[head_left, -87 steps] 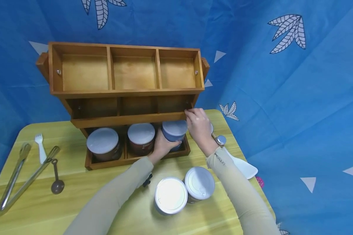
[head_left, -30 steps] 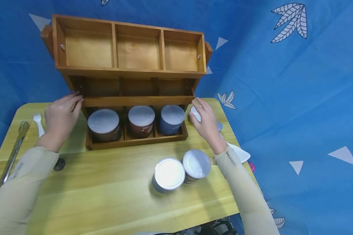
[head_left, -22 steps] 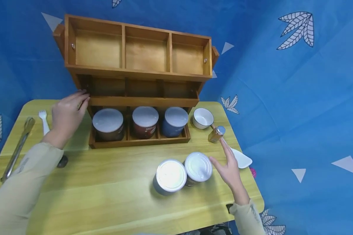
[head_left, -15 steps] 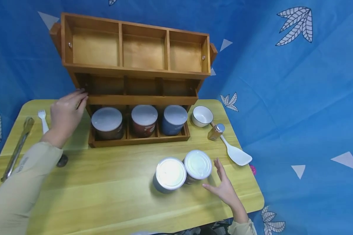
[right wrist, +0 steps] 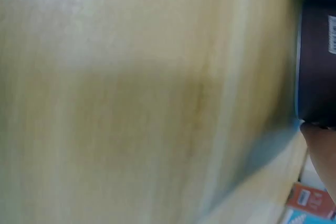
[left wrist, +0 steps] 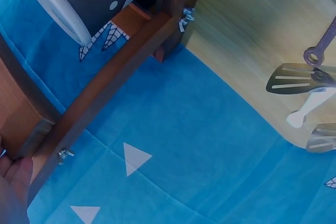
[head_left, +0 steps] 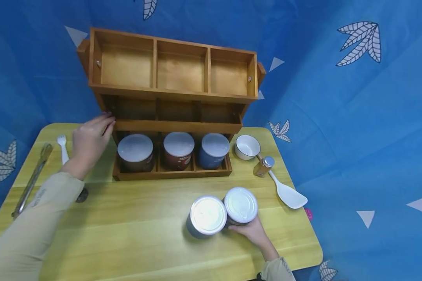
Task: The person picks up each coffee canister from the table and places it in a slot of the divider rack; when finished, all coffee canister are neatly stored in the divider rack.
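Observation:
My left hand [head_left: 90, 140] holds the left end of the middle tray [head_left: 177, 126] of a three-tier wooden box. In the left wrist view its fingertips [left wrist: 21, 169] are curled at the tray's corner. My right hand [head_left: 254, 232] grips a dark canister [head_left: 240, 205] with a whitish lid, thumb on the near side and the other fingers largely hidden. Touching it on the left stands a blue canister [head_left: 208, 215]. In the bottom tier sit a brown canister [head_left: 135, 149], a red-brown one [head_left: 178, 145] and a blue one [head_left: 213, 150], one per compartment.
Right of the box are a white bowl [head_left: 247, 146], a small jar [head_left: 263, 166] and a white spoon [head_left: 291, 196]. At the left lie metal tongs [head_left: 33, 179], a white fork [head_left: 63, 150] and a dark spoon [head_left: 82, 195], partly behind my sleeve. Blue cloth hangs behind the table.
My left hand has let go of the blue canister in the right compartment and moved to the tray's left end. My right hand has left the tray's right end and taken hold of the dark canister.

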### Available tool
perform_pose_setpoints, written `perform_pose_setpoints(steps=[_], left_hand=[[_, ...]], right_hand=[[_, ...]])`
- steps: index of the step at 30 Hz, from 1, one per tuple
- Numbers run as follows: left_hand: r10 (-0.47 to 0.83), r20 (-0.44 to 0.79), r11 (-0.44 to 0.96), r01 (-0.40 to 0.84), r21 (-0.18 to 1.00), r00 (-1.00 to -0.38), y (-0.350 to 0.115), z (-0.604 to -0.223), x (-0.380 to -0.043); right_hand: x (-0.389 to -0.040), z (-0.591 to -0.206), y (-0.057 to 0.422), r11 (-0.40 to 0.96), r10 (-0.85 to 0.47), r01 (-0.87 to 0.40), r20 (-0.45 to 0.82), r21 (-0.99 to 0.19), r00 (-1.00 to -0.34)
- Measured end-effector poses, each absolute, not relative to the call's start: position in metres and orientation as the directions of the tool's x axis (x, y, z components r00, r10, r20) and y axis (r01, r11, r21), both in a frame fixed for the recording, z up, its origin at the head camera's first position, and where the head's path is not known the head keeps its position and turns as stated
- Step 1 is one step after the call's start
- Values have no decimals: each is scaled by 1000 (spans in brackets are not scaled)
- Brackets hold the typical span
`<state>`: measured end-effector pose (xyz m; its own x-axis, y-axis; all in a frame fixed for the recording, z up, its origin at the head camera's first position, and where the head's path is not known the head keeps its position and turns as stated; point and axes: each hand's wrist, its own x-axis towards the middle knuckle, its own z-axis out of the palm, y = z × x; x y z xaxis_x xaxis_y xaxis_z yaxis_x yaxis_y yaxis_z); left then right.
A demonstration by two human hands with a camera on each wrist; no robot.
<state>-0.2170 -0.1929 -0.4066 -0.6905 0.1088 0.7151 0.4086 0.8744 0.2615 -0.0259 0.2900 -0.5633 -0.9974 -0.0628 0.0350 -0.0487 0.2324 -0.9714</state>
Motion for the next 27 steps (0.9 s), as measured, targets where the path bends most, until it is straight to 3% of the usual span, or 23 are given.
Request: perform_pose_setpoints(steps=[9,14,18,23,27], left_hand=[[99,722,884,393,252,-685,-203,-408,-214],[112,707,888,390,245,-699,-204,-412,-214],[112,712,887,393,243,-693,-205,-413,-214],[111,722,877,410,252,-683,-202,-413,-215],[123,728,872,424,246,-675,-195,-416,-219]], right_hand=[[-39,-561,276,260,33,-36,46,-965,-998],[-51,-535,280,305,93,-93,126,-948,-988],[-68,-483,284,327,51,-216,245,-920,-968],[-96,-394,268,332,-102,-399,388,-855,-916],[-124,-334,237,226,-209,-471,430,-852,-878]])
